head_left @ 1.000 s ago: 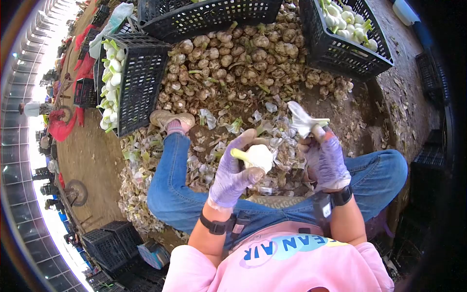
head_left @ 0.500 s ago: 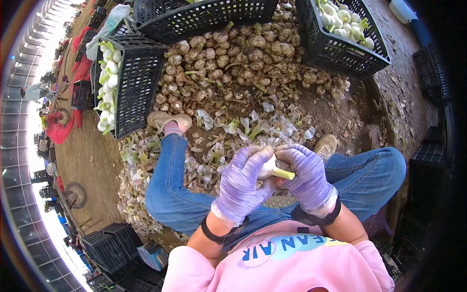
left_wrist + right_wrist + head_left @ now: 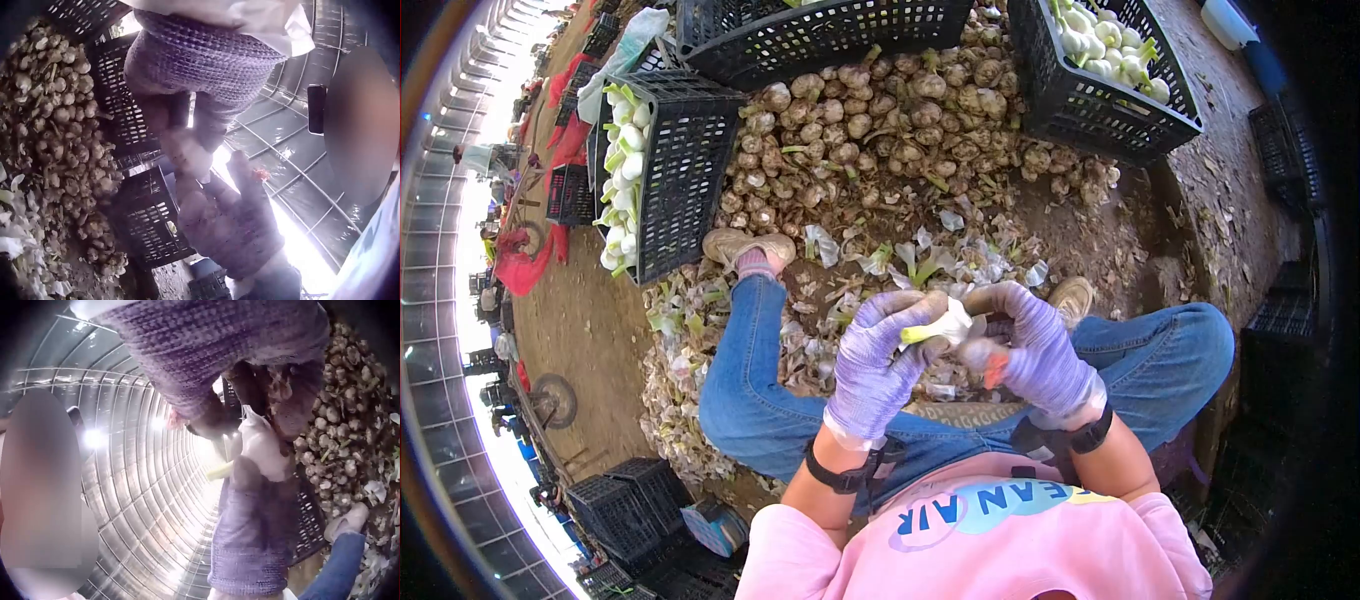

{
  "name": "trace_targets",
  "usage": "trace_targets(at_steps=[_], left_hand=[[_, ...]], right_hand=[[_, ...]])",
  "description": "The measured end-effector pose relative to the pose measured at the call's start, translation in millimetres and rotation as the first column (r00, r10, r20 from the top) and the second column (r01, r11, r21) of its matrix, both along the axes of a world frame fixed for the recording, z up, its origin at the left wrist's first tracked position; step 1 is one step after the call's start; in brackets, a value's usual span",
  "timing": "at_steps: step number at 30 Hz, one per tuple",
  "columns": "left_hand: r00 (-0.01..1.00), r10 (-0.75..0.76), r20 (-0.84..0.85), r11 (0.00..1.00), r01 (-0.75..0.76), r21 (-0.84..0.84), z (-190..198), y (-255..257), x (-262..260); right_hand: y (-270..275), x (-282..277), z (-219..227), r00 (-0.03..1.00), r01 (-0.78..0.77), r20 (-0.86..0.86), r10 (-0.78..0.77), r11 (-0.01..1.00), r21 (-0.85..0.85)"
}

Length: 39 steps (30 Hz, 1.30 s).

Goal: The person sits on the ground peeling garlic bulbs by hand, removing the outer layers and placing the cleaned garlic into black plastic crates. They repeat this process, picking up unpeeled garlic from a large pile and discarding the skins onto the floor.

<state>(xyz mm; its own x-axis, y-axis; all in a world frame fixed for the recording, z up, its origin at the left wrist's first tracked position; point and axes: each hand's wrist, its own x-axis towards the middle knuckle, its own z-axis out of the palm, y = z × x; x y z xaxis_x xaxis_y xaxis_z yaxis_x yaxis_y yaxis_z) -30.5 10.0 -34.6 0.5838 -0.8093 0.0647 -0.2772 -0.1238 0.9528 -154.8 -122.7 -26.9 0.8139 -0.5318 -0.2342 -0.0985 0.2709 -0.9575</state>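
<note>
Both gloved hands, left hand (image 3: 878, 362) and right hand (image 3: 1030, 345), curl tightly round one white garlic bulb (image 3: 945, 325) held over the lap, its green stem stub pointing left. Risk, as I judge it: smooth papery skin may tear unevenly or the bulb slip from knit gloves into the husk litter (image 3: 870, 260) below. Far off, knobbly soiled unpeeled bulbs (image 3: 880, 130) lie heaped between rigid black lattice crates (image 3: 690, 160).

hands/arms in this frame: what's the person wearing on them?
Both the left hand and the right hand wear purple knitted gloves with a waffle-like texture, whitish at the cuffs. Each wrist carries a black strap with a small dark device clipped to it. Forearms are bare below pushed-up pink sleeves; the pink top carries blue lettering on a light patch.
</note>
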Motion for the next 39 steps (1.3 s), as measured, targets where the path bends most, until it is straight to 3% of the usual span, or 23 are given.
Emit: trace_targets(at_steps=[1,2,3,4,5,6,8,9,11,12,14,20,22,24,25,26,28,29,31,36,37,38,39], left_hand=[[1.000,-0.002,-0.002,1.000,0.002,0.002,2.7,-1.5,-0.2],[0.985,-0.056,0.166,0.998,0.053,0.020,6.7,-4.4,0.7],[0.938,-0.108,0.330,0.994,0.099,0.045,8.8,-5.8,2.0],[0.938,-0.107,0.331,0.994,0.098,0.044,8.5,-4.2,2.9],[0.990,-0.096,0.104,0.995,0.100,-0.030,7.3,-0.9,4.2],[0.987,-0.098,-0.129,0.991,0.085,-0.103,4.8,2.1,6.3],[0.961,-0.190,-0.203,0.961,0.140,-0.239,-8.6,5.6,9.7],[0.890,-0.148,-0.431,0.962,0.028,-0.272,-12.1,3.4,4.9],[0.613,0.004,-0.790,0.956,-0.234,-0.177,-9.8,3.0,-1.0],[0.612,0.004,-0.791,0.957,-0.232,-0.176,-12.6,0.4,-3.8],[0.381,-0.065,-0.922,0.896,-0.385,-0.222,-22.5,-5.9,-11.5],[0.345,0.128,-0.930,0.854,-0.516,-0.074,-33.9,-14.6,-19.1],[0.179,0.203,-0.963,0.780,-0.624,0.049,-50.4,-10.1,-2.7],[0.161,0.222,-0.962,0.794,-0.603,0.082,-40.3,-15.0,-3.6],[0.162,0.218,-0.962,0.794,-0.603,0.078,-38.9,-16.0,-5.4],[0.168,0.210,-0.963,0.792,-0.607,0.067,-37.2,-17.7,-5.2],[0.189,0.166,-0.968,0.816,-0.577,0.027,-35.7,-17.7,-6.3],[0.160,0.117,-0.980,0.834,-0.551,0.010,-36.8,-17.8,-7.7],[0.138,0.037,-0.990,0.878,-0.478,-0.033,-41.5,-13.1,-12.8],[0.225,0.236,-0.945,0.875,-0.471,0.106,-19.6,-18.2,-24.2],[0.240,0.175,-0.955,0.903,-0.426,0.058,-25.6,-14.1,-22.2],[0.251,0.114,-0.961,0.925,-0.380,0.011,-28.1,-12.1,-21.5],[0.216,0.110,-0.970,0.911,-0.411,0.012,-26.6,-11.9,-22.8]], right_hand=[[0.7,-0.5,2.7,0.998,-0.042,-0.059,0.035,0.991,-0.128],[0.5,-1.3,4.0,0.991,-0.090,-0.121,0.061,0.963,-0.252],[1.6,-1.9,-12.6,0.995,-0.065,-0.093,0.039,0.954,-0.292],[-0.6,-4.2,-10.8,0.995,-0.066,-0.093,0.040,0.954,-0.293],[-2.9,-5.1,-5.2,0.994,-0.034,-0.103,0.038,0.999,0.034],[-5.7,-5.4,-2.6,0.993,0.005,-0.115,0.039,0.934,0.357],[-9.7,-4.3,-14.8,0.991,0.029,-0.133,0.032,0.900,0.435],[-8.1,-5.7,-21.9,0.996,0.050,-0.093,-0.007,0.883,0.467],[-5.7,-5.8,-23.9,0.998,0.049,0.010,-0.066,0.822,0.568],[-3.3,-5.2,-20.6,0.998,0.051,0.008,-0.068,0.821,0.568],[3.7,0.3,-9.7,0.967,0.122,0.126,-0.222,0.836,0.535],[1.4,0.9,-12.2,0.910,-0.076,0.346,-0.230,0.726,0.683],[0.9,0.8,-9.8,0.857,-0.164,0.440,-0.269,0.668,0.726],[-2.3,-0.8,-5.4,0.934,0.024,0.292,-0.204,0.855,0.518],[-2.9,1.3,-6.7,0.963,0.067,0.237,-0.126,0.968,0.240],[-1.3,2.6,-14.9,0.983,0.092,0.170,-0.074,0.990,-0.103],[-1.9,4.3,-21.6,0.989,0.071,0.148,0.005,0.859,-0.506],[-1.0,6.2,-19.5,0.989,0.072,0.147,0.004,0.860,-0.505],[1.0,12.0,-13.5,0.988,0.130,0.155,-0.022,0.668,-0.733],[1.0,10.3,-19.2,0.979,0.108,0.199,0.050,0.699,-0.707],[2.3,10.0,-14.7,0.966,0.175,0.221,-0.135,0.969,-0.173],[3.2,9.7,-12.5,0.945,0.219,0.131,-0.298,0.880,0.422],[-3.7,8.6,-20.5,0.913,0.210,0.170,-0.371,0.784,0.585]])
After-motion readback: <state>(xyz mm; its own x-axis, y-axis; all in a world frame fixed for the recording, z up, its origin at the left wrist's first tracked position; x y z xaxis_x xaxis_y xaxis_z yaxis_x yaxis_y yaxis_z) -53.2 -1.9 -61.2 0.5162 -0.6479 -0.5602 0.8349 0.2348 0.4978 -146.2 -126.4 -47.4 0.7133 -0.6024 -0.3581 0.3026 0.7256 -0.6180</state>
